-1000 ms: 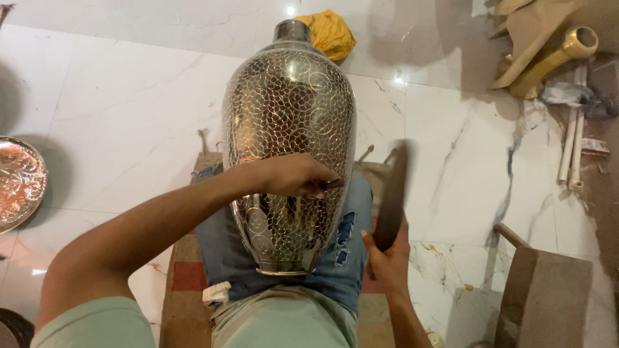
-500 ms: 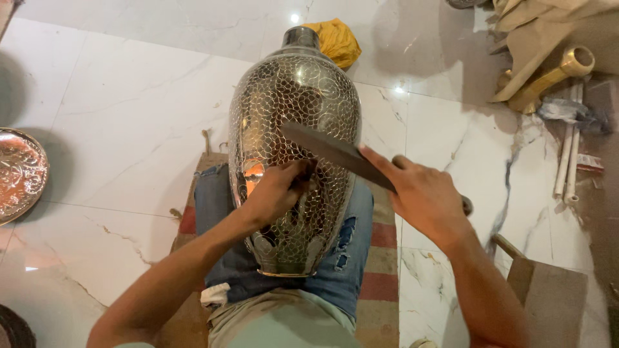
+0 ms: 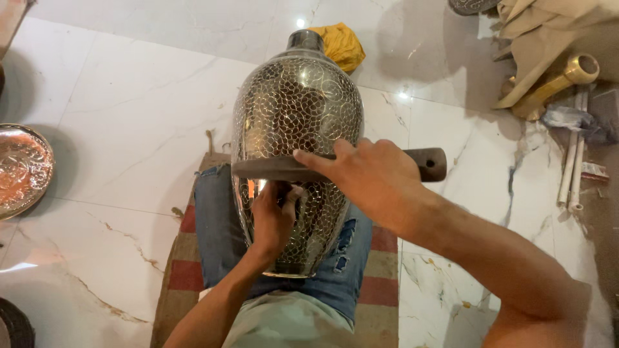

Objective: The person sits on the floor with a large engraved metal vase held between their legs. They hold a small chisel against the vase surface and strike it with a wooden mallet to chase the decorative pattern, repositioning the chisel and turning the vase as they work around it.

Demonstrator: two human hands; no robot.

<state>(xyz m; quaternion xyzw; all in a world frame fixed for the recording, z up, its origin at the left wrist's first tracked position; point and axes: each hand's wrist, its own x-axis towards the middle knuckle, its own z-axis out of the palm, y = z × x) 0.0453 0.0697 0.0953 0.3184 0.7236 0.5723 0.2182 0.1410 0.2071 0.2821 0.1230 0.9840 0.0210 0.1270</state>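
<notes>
Mallet [image 3: 335, 166] now lies level across the vase [image 3: 296, 129], its flat dark head reaching to 9 o'clock and its handle end poking out at 3 o'clock; half a second ago it slanted up over the vase's shoulder. The right hand [image 3: 367, 177] is closed around the mallet's shaft, index finger stretched along it. The left hand [image 3: 274, 216] has stayed low on the vase's belly, fingers pinched together against the patterned metal just under the mallet head; whether they hold a small tool I cannot tell. The vase rests on the person's lap, neck pointing to 12 o'clock, base toward the body over the blue jeans [image 3: 216, 225] and the striped mat [image 3: 187, 258].

White marble floor [image 3: 129, 96] lies open from 9 to 12 o'clock. At 9 o'clock an embossed metal plate [image 3: 22, 167] sits near the frame edge. A yellow cloth [image 3: 342, 45] lies just beyond the vase's neck. From 1 to 3 o'clock the side is crowded: a brass pipe [image 3: 554, 84], folded cardboard [image 3: 541, 26] and thin white rods [image 3: 570, 171].
</notes>
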